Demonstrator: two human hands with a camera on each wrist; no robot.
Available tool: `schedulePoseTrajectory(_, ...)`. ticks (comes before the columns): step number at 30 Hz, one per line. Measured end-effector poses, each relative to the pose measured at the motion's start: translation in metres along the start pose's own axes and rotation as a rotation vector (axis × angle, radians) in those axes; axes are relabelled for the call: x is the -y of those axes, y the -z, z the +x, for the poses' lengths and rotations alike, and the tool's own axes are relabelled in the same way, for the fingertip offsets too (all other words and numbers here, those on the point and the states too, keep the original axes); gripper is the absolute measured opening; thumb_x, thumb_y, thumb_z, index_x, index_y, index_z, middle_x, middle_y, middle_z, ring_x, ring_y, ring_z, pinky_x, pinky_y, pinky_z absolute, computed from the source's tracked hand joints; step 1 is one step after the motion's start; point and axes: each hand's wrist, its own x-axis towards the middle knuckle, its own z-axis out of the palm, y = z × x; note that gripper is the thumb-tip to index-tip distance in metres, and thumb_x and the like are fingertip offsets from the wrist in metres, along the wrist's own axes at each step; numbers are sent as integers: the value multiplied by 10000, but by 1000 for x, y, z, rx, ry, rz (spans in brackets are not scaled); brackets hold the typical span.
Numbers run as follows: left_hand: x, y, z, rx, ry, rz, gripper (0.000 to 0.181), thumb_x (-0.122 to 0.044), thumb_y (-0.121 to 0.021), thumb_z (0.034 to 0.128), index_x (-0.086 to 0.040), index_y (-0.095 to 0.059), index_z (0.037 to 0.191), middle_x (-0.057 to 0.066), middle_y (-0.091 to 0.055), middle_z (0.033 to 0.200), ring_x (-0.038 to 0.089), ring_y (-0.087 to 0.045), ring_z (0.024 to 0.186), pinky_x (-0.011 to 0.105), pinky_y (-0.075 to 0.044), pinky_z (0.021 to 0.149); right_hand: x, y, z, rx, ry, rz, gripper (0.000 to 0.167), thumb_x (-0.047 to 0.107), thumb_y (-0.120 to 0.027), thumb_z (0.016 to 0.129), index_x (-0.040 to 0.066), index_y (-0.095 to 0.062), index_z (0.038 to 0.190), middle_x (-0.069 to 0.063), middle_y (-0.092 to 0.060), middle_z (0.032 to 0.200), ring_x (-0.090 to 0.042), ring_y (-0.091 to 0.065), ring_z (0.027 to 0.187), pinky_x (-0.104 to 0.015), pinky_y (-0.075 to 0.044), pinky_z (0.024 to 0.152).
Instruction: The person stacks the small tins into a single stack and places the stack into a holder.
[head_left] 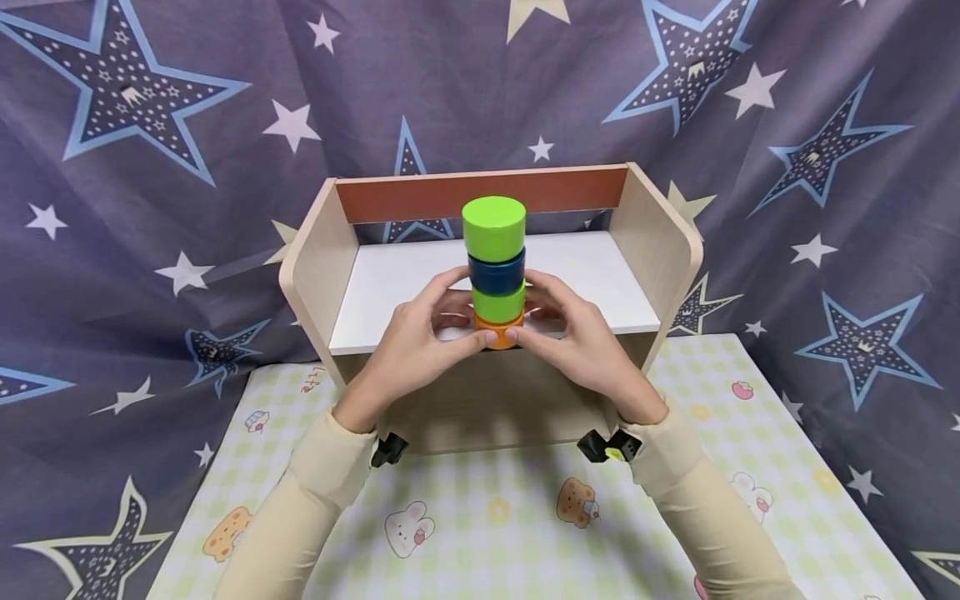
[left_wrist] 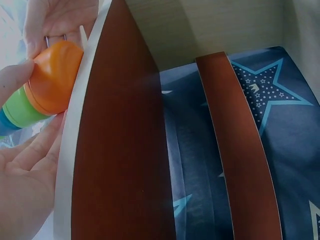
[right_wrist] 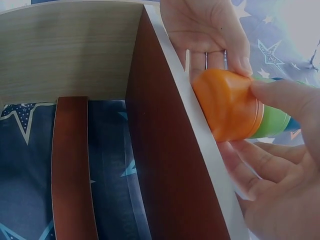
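Observation:
A tower of stacking cups stands upright at the shelf's front edge in the head view. Its light green top cup (head_left: pixel 493 229) is widest, above a dark blue cup (head_left: pixel 497 273), a smaller green cup (head_left: pixel 498 303) and an orange cup (head_left: pixel 498 332) at the bottom. My left hand (head_left: pixel 420 333) grips the lower tower from the left, thumb on the orange cup. From the right, my right hand (head_left: pixel 573 333) holds it likewise, the two thumbs almost meeting in front. Both wrist views show the orange cup (right_wrist: pixel 227 105) against the white board's edge; whether it bears on the board I cannot tell.
The small wooden shelf unit (head_left: pixel 307 242) has a white board (head_left: pixel 405 271), raised side panels and a reddish-brown back rail (head_left: pixel 480 193). It stands on a green checked tablecloth (head_left: pixel 495 550). A starry dark curtain (head_left: pixel 465 75) hangs behind and at both sides.

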Motion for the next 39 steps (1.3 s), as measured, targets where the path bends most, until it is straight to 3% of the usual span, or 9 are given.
schedulePoseTrajectory(12,4,-1,3,14,32,-21,749,-224,-819,865,-231,-420,1499,11,-676,1239,145,-664,1008,353,-555,886,-2,-1,3,0,-21,-19,633,144,-745,926,134,-450,1486,-50,-629,1305,-173,-609,1141,-405,-511,940)
schedulePoseTrajectory(20,6,-2,4,0,59,-32,746,-254,-818,865,-226,-422,1496,29,-666,1243,150,-667,1024,367,-556,889,-1,-3,3,-40,-30,-60,652,167,-756,920,133,-435,1487,-75,-643,1274,-202,-637,1061,-413,-539,885)
schedulePoseTrajectory(24,7,-2,5,-14,71,-19,744,-260,-820,864,-208,-424,1491,35,-665,1208,153,-680,1000,390,-566,871,-2,-4,4,-71,-38,-69,653,155,-767,909,140,-442,1475,-77,-639,1245,-203,-651,1012,-408,-556,855)
schedulePoseTrajectory(31,7,-1,7,-44,101,8,745,-226,-837,847,-154,-442,1475,44,-639,1063,153,-685,918,316,-573,831,-3,-5,7,-111,-58,-71,632,113,-788,884,107,-479,1436,-81,-643,1061,-200,-655,928,-396,-575,812)
schedulePoseTrajectory(39,6,1,7,-50,103,49,712,-187,-805,876,-151,-428,1479,26,-645,921,142,-678,810,318,-583,765,-3,-6,7,-100,-18,-81,643,67,-763,897,100,-436,1450,-42,-664,927,-164,-647,824,-365,-576,762)
